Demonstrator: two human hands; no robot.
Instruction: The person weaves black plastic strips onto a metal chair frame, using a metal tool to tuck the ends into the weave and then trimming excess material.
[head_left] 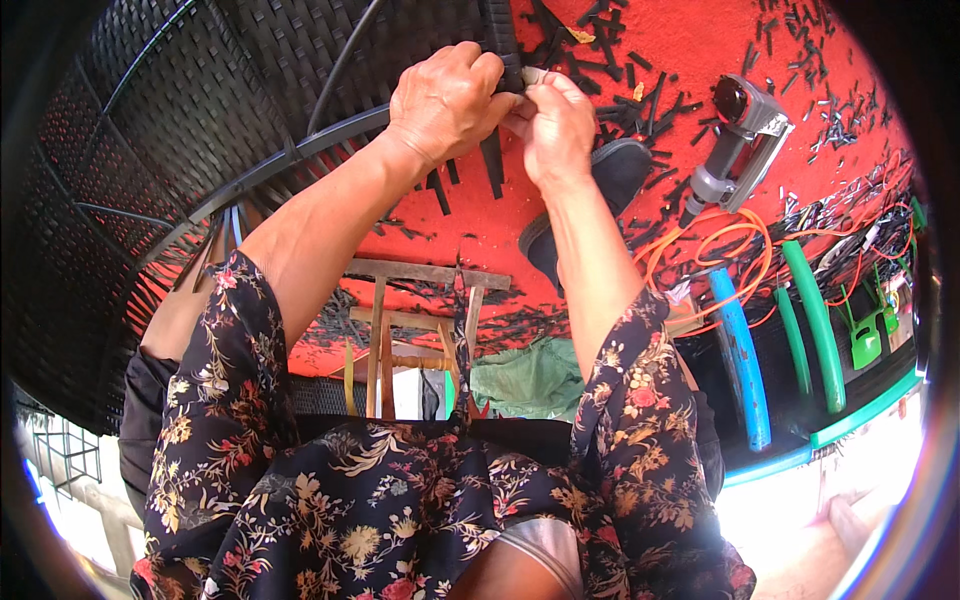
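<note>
A large piece of black woven wicker (240, 75), with a curved frame rail (270, 165), fills the upper left. Its wrapped edge ends in a corner (511, 75) where my two hands meet. My left hand (445, 103) is closed there, fingers curled toward the corner; whatever they pinch is hidden behind the knuckles. Just right of it, my right hand (556, 125) is closed too, thumb and fingertips pressed together against the corner. A flat black strip (492, 166) hangs below my left hand; I cannot tell whether it is gripped.
Black strip offcuts (650, 105) litter the red floor covering (440, 235). A grey air tool (735, 145) lies at right, joined to an orange hose (745, 225). A dark shoe (618, 175) shows beyond my right forearm. Nearer are a wooden stool (430, 270) and blue (740, 360) and green tubes (815, 325).
</note>
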